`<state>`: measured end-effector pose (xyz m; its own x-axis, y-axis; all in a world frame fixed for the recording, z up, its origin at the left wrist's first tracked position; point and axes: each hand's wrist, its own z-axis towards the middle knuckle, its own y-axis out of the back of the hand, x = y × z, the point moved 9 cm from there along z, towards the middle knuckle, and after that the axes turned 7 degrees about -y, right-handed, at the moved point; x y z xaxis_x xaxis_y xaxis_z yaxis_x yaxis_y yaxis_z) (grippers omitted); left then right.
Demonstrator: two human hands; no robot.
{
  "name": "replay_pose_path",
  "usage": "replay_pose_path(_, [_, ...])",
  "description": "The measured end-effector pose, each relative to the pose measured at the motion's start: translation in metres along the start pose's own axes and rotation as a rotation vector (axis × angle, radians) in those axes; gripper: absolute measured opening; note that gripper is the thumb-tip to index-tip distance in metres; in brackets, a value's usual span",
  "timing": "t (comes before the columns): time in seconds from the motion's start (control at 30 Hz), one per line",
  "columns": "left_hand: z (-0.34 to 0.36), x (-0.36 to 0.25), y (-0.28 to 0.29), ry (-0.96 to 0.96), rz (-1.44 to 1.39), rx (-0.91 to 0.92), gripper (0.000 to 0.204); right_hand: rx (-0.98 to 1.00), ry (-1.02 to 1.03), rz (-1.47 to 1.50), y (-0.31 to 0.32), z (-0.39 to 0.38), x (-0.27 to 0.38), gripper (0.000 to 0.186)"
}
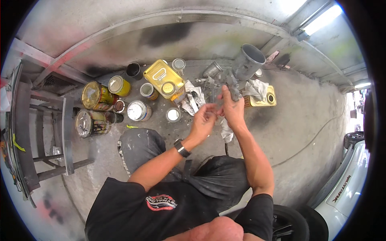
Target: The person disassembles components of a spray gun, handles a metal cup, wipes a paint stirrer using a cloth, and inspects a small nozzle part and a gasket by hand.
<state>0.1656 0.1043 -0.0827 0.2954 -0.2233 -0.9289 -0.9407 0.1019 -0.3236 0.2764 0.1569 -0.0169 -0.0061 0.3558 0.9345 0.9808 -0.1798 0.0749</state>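
Note:
In the middle of the view, my two hands meet above the concrete floor. My right hand (232,106) is closed, its fingers mostly hidden behind its back and thumb. A grey, paint-smeared thing (232,82) shows just beyond it; its kind blends into the clutter behind. My left hand (204,120), below a dark wristwatch (182,148), has curled fingertips drawn together close against the right hand. What they pinch is too small to tell. Under the hands a crumpled white cloth (226,131) shows, and a yellow rectangular tin (263,100) with crumpled paper (256,89) on it stands right of them.
Paint cans crowd the floor to the left, among them a large yellow can (95,96) and a white-lidded can (137,110). A gold rectangular can (157,76) and a grey bucket (248,62) stand farther back. A dark rack (50,136) is at left, a car (341,193) at right.

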Motion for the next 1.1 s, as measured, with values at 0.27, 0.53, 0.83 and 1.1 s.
replay_pose_path(0.27, [0.014, -0.154, -0.017, -0.732, 0.560, 0.048, 0.021, 0.142, 0.206, -0.027, -0.019, -0.002, 0.002, 0.019])
replay_pose_path(0.53, [0.024, -0.161, -0.017, -0.883, 0.664, 0.096, 0.019, 0.122, 0.056, -0.135, -0.017, -0.004, -0.008, 0.019])
replay_pose_path(0.83, [0.017, -0.163, -0.023, -1.065, 0.702, 0.176, 0.017, 0.058, 0.120, -0.168, -0.014, -0.020, 0.001, 0.022])
replay_pose_path(1.1, [0.013, -0.160, -0.023, -1.105, 0.754, 0.199, 0.020, 0.095, 0.015, -0.217, -0.013, -0.013, -0.013, 0.024])
